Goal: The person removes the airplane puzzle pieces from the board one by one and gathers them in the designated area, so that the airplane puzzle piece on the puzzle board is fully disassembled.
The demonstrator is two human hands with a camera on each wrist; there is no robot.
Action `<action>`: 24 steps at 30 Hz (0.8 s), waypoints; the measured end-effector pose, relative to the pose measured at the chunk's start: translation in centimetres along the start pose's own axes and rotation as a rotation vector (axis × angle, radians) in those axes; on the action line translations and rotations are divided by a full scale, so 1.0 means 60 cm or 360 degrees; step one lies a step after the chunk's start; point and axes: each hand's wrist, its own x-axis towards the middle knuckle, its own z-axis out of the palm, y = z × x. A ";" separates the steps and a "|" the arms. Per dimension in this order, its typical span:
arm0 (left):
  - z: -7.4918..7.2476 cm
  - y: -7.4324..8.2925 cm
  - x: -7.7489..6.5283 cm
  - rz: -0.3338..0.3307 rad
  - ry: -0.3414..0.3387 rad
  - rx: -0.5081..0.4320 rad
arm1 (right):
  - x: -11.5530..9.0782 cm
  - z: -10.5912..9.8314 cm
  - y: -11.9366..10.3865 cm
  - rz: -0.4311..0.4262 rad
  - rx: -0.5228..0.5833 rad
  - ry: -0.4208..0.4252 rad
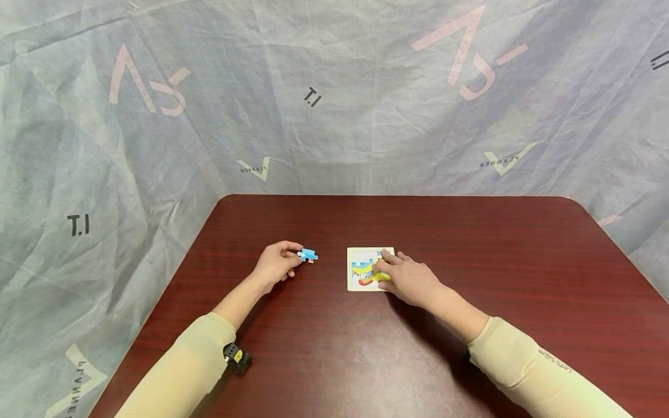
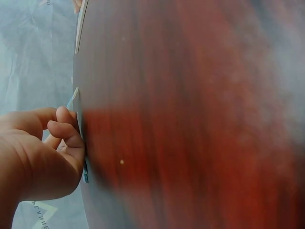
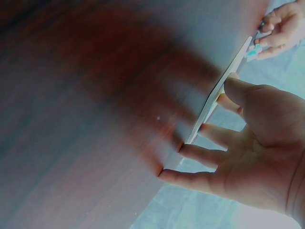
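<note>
Between the thumb and fingers of my left hand [image 1: 277, 266] is a light blue jigsaw piece [image 1: 308, 254], pinched at its left side. In the left wrist view the piece [image 2: 73, 97] shows edge-on past the fingertips. To its right lies a square puzzle board [image 1: 349, 270] with a pale rim and blue, yellow and red pieces in it. My right hand [image 1: 413, 280] rests over the board's right side, its fingers spread and touching a yellow piece [image 1: 384, 277]. In the right wrist view the thumb is at the board's edge [image 3: 209, 101]; the fingers partly hide the picture.
The dark red-brown wooden table [image 1: 324, 348] extends around the board. Behind and beside it hangs a grey printed cloth [image 1: 334, 133]. A small black device [image 1: 239, 360] is strapped at the left sleeve's cuff.
</note>
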 end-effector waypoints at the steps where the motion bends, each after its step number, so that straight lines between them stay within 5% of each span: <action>1: -0.001 0.000 -0.001 0.0002 0.0005 0.0001 | 0.000 0.000 0.000 -0.0001 -0.0002 0.0000; 24: -0.006 -0.007 -0.004 0.0031 0.0055 -0.0002 | -0.001 0.000 0.000 -0.0005 -0.0004 0.0013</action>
